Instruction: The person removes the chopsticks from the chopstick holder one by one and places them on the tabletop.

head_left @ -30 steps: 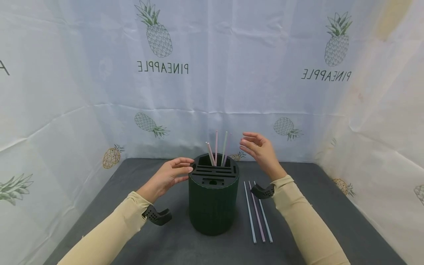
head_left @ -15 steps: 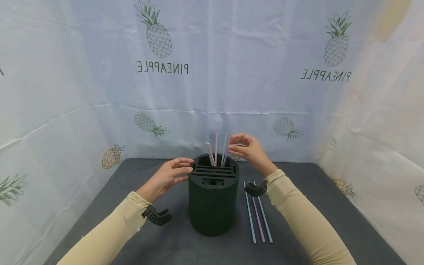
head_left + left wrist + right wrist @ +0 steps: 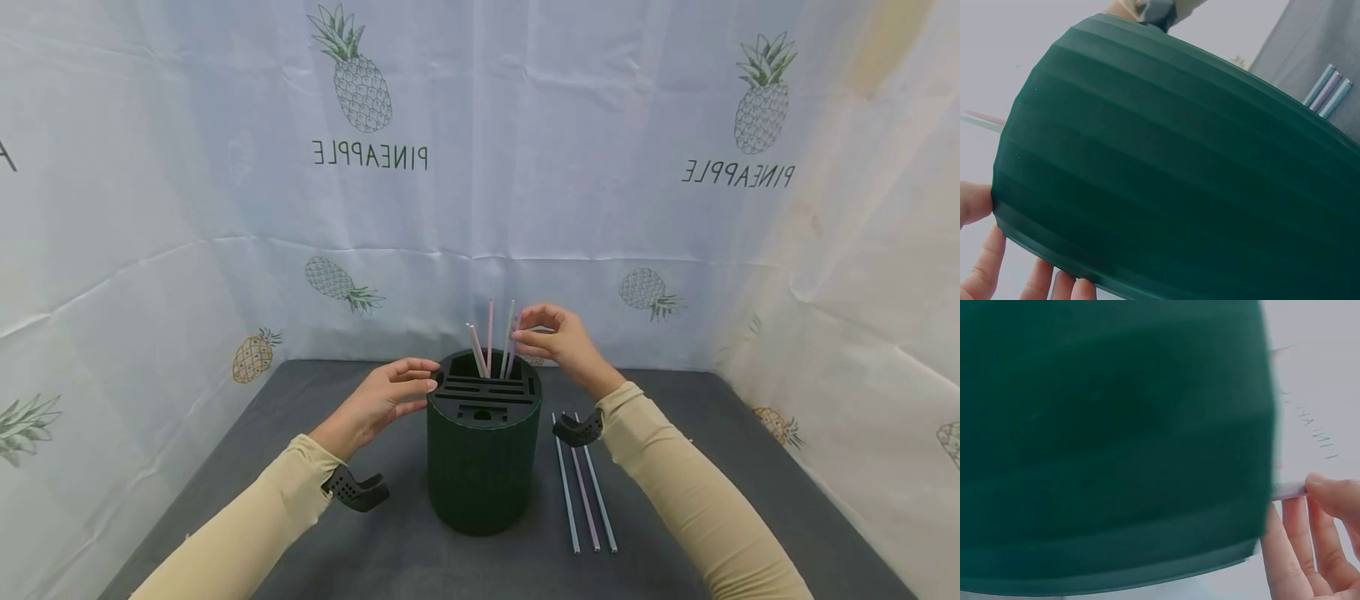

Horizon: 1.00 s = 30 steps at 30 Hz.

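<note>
— So, the dark green ribbed cylindrical holder (image 3: 483,454) stands mid-mat, thin pastel straws (image 3: 491,337) upright in its far slot?
— Yes. From the head view, the right hand (image 3: 558,342) pinches a purple straw (image 3: 516,333); the right wrist view confirms a fingertip on its end (image 3: 1288,490).
— And the left hand (image 3: 378,400)?
— Fingers relaxed, touching the holder's rim.
— Anything unclear?
— Both wrist views are filled by the holder's wall; three straws lying flat (image 3: 585,483) on the grey mat (image 3: 750,500) show only their tips there.
</note>
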Tool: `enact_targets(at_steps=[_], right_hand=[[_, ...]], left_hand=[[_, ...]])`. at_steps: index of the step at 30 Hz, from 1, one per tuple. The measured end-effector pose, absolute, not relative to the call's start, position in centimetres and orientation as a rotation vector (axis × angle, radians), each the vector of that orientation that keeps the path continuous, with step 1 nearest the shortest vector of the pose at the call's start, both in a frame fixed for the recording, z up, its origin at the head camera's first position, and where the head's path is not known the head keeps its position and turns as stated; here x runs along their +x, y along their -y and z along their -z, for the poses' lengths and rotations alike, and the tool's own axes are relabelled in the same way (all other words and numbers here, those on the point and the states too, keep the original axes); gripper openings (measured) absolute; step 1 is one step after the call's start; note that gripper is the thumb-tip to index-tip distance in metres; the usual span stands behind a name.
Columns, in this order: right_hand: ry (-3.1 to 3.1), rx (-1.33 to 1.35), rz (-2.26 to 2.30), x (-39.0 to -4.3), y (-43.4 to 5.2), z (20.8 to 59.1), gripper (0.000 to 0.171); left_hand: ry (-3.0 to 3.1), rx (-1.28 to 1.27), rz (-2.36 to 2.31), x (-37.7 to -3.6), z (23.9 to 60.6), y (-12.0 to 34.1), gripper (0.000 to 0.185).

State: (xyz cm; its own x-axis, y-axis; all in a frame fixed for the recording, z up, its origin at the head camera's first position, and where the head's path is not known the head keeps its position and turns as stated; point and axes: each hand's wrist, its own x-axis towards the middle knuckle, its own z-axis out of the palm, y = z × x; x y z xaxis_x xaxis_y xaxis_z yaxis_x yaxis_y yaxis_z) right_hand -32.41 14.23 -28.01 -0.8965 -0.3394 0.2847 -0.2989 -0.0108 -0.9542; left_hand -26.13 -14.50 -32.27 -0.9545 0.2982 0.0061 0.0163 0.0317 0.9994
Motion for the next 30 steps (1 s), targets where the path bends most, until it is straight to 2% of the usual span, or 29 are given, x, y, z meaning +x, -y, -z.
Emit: enact_targets(at_steps=[9,14,18,23,30], right_hand=[[-2.107,-0.844,2.356,-32.0,-15.2,22.8,0.025],[-1.953,-0.922,2.616,-31.5,-17.1,19.8,0.028],[-1.8,-0.885,2.837,-31.2,-19.3,18.6,0.034],[-1.788,-0.711,2.924,-30.9,-22.5,19.8,0.038],[-2.129,-0.43,2.579,-31.3,-26.6,26.7,0.031]], left_hand=[[-2.098,0.337,-2.02,-26.3,32.2,14.6,0.046],[-2.099,0.34,-2.022,-26.3,32.3,14.6,0.046],[-2.099,0.345,-2.024,-26.2,32.3,14.6,0.046],[-2.096,0.336,-2.023,-26.2,32.3,14.6,0.046],[-2.097,0.337,-2.023,-26.2,32.4,14.6,0.046]])
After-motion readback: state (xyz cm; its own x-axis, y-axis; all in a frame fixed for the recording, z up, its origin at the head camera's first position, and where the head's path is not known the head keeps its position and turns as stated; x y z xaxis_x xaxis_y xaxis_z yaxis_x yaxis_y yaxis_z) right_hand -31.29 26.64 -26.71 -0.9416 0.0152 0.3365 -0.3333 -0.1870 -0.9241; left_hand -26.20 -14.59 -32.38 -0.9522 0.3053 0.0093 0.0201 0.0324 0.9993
